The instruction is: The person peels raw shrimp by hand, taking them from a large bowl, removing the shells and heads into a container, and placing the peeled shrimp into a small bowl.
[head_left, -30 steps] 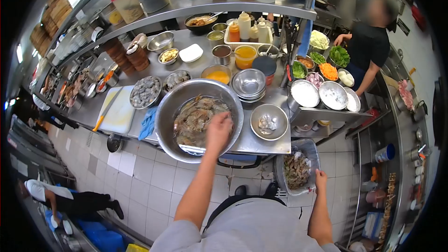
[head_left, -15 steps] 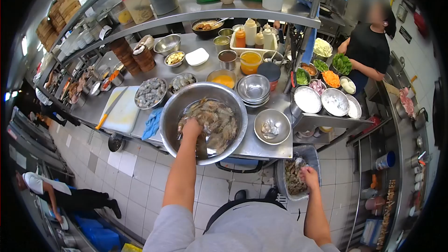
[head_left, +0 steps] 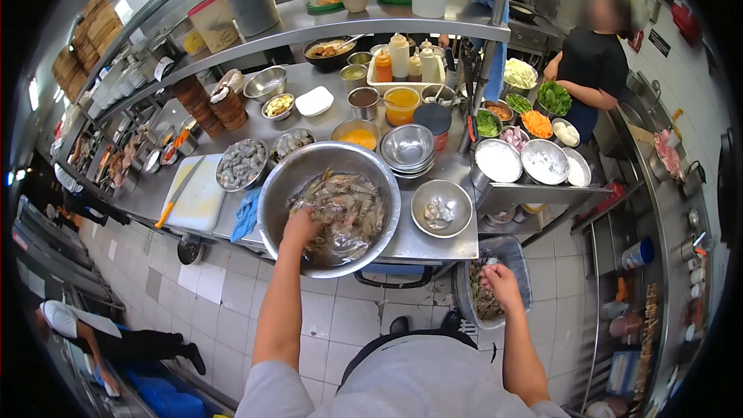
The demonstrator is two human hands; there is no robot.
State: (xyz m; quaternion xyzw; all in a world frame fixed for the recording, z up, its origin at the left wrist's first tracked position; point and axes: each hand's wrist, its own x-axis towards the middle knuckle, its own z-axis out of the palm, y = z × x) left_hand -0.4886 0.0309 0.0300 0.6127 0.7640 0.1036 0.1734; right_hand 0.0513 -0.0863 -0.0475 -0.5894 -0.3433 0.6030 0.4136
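Observation:
A large steel bowl (head_left: pixel 392 209) at the table's front edge holds many raw unpeeled shrimp (head_left: pixel 352 205) in water. My left hand (head_left: pixel 300 227) reaches into its left side, its fingers curled closed onto a shrimp, with the fingertips partly hidden. Low on the right, my right hand (head_left: pixel 503 288) pinches a small pale piece that looks like a peeled shrimp (head_left: pixel 490 262). Under that hand stands a grey bin (head_left: pixel 520 248) with shrimp shells (head_left: pixel 486 302) in it. On the table corner, a smaller steel bowl (head_left: pixel 463 205) contains a few peeled shrimp (head_left: pixel 439 213).
To the left lie a blue cloth (head_left: pixel 248 215), a bowl of grey shrimp (head_left: pixel 241 164) and a cutting board (head_left: pixel 203 205) with a yellow-handled knife (head_left: pixel 176 195). Stacked steel bowls (head_left: pixel 408 145) stand behind. A co-worker (head_left: pixel 592 70) stands back right beside vegetable containers; another person (head_left: pixel 116 333) bends at lower left.
My left hand has drawn back slightly toward the bowl's left side, showing more of its fingers. My right hand has risen a little above the bin. The whole view has shifted slightly.

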